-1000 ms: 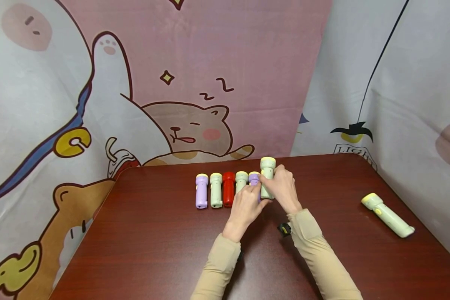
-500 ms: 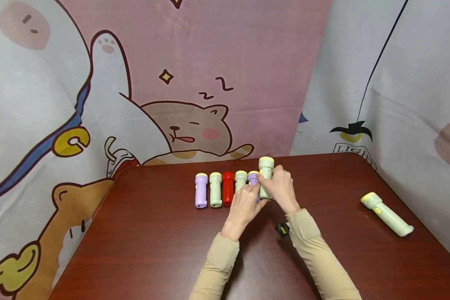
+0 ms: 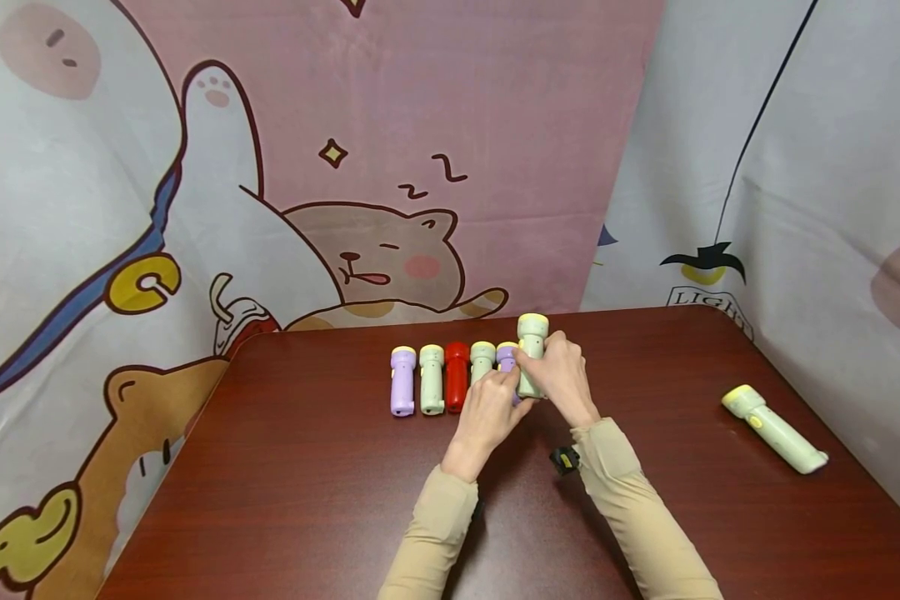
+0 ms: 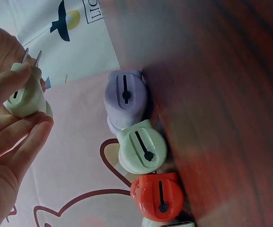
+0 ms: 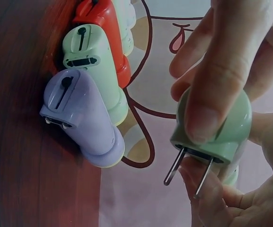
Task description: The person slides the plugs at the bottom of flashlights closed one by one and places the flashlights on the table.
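A pale green flashlight (image 3: pixel 531 360) with a yellow rim is held up off the table, lens end away from the person. My right hand (image 3: pixel 564 379) grips its body. Around its tail end, the thumb and fingers of my left hand (image 3: pixel 483 421) pinch, the thumb (image 5: pixel 202 125) lying over the slider side. Two metal plug prongs (image 5: pixel 200 178) stick out from that tail. Close to the left hand, a purple flashlight (image 5: pixel 82 113) ends the row on the table, partly hidden by the hands in the head view. Beside it is a green flashlight (image 4: pixel 143 147).
Further left in the row lie a red flashlight (image 3: pixel 456 379), another green flashlight (image 3: pixel 432 382) and a purple flashlight (image 3: pixel 402 383). One more green flashlight (image 3: pixel 776 429) lies slanted at the table's right side. A printed cloth (image 3: pixel 390 100) hangs behind the brown table (image 3: pixel 285 500).
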The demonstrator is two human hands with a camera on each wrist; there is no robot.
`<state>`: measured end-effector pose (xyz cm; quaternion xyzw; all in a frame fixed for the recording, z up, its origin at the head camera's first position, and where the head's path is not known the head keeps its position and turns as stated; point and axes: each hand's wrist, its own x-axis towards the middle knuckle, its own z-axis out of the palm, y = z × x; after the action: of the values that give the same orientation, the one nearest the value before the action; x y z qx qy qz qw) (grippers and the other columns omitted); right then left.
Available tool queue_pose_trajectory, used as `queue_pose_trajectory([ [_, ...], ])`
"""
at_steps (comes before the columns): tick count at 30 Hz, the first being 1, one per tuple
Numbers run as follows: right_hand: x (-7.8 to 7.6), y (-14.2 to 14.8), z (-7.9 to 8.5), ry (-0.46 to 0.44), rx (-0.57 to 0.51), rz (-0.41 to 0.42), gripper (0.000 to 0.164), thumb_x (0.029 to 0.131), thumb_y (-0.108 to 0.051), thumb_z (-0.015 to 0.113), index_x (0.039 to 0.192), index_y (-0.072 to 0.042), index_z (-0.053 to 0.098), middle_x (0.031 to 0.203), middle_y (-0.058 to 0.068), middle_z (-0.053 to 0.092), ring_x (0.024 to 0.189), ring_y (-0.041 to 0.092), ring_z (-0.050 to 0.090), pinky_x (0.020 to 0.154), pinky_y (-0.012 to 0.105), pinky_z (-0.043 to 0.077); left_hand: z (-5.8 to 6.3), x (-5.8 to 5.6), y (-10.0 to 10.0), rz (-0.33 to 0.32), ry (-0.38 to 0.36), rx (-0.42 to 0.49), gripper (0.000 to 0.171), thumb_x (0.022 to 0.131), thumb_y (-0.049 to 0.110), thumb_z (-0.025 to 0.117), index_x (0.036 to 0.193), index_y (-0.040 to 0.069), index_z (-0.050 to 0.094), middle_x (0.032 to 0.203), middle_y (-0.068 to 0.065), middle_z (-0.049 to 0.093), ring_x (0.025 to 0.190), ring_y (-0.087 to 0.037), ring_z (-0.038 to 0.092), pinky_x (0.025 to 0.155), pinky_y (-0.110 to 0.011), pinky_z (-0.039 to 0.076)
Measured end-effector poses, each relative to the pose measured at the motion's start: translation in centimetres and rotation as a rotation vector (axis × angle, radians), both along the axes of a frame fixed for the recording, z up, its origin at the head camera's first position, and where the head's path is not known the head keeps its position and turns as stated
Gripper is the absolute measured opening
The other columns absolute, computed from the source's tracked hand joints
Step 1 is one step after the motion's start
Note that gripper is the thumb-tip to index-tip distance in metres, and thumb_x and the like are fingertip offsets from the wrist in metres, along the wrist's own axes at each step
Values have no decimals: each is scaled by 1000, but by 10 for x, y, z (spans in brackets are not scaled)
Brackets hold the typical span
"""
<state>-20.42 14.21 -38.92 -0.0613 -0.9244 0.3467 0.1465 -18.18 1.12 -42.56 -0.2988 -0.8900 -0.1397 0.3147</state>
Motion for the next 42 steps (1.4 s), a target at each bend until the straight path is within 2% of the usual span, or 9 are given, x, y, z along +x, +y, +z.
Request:
queue_pose_trajectory([
  [16,1,1,1,-16,0,7,47,75,-44,65,85,-1,50,72,9,52,62,23,52,52,28,40,2,1,-2,-28,-6,-14,42,76,32,72,106,5,62,79,0,68,72,-14,61,65,-24,50],
  [27,1,1,2,-15,3,8,45,75,-44,65,83,-2,49,71,9,51,61,22,52,50,27,40,2,-1,-4,-54,-42,-20,38,78,30,71,105,5,62,81,-1,68,73,-14,62,66,-23,51],
  [42,1,1,2,-5,12,10,46,75,-45,65,82,-2,49,71,9,50,61,23,51,50,27,39,5,-1,-7,-75,-50,-48,39,79,30,71,108,5,62,85,-1,69,76,-14,63,68,-23,51],
])
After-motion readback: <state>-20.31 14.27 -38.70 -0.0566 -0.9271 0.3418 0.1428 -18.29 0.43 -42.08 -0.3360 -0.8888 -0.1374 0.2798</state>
